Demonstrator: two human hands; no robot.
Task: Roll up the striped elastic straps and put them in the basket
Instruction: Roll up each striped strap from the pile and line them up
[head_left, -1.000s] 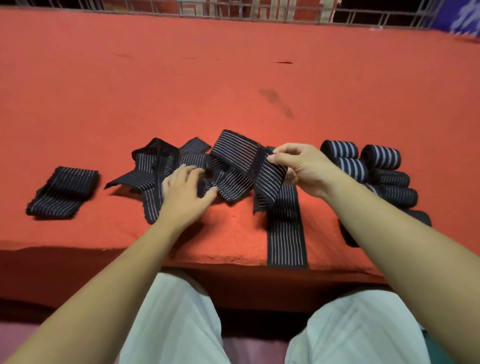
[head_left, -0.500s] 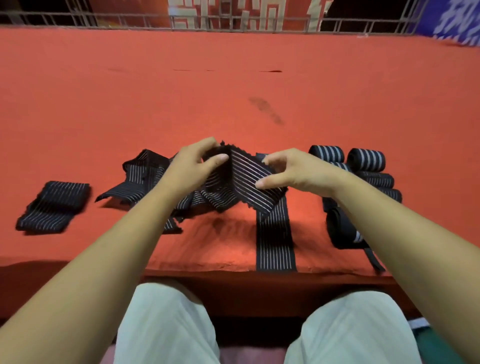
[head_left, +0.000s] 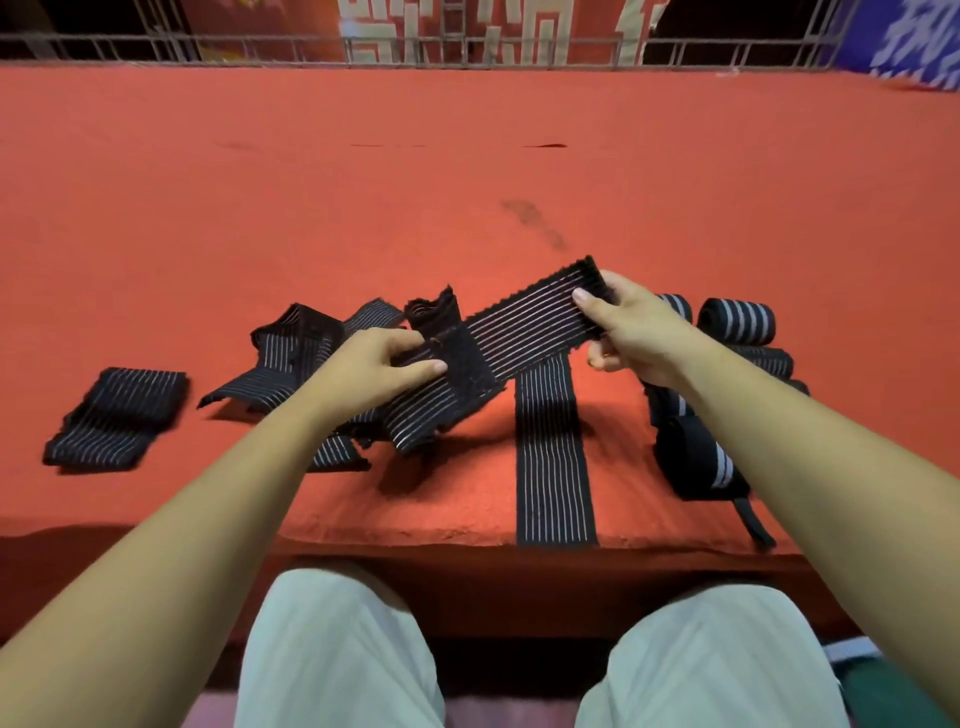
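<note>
A black strap with thin white stripes is stretched in the air between my hands. My right hand pinches its far end. My left hand grips it near a plain black patch, and the loose end hangs below. Another striped strap lies flat toward the table's front edge. A tangle of loose straps sits left of my left hand. A folded strap lies at the far left. Several rolled straps lie behind my right hand. No basket is in view.
The table has a red cloth and a metal railing along its far side. A dark wrap with broad white bands lies under my right forearm. My knees are below the front edge.
My hands have lifted one strap out of the pile and pulled it out straight. The right hand moved up and to the right, the left hand took hold near the black patch.
</note>
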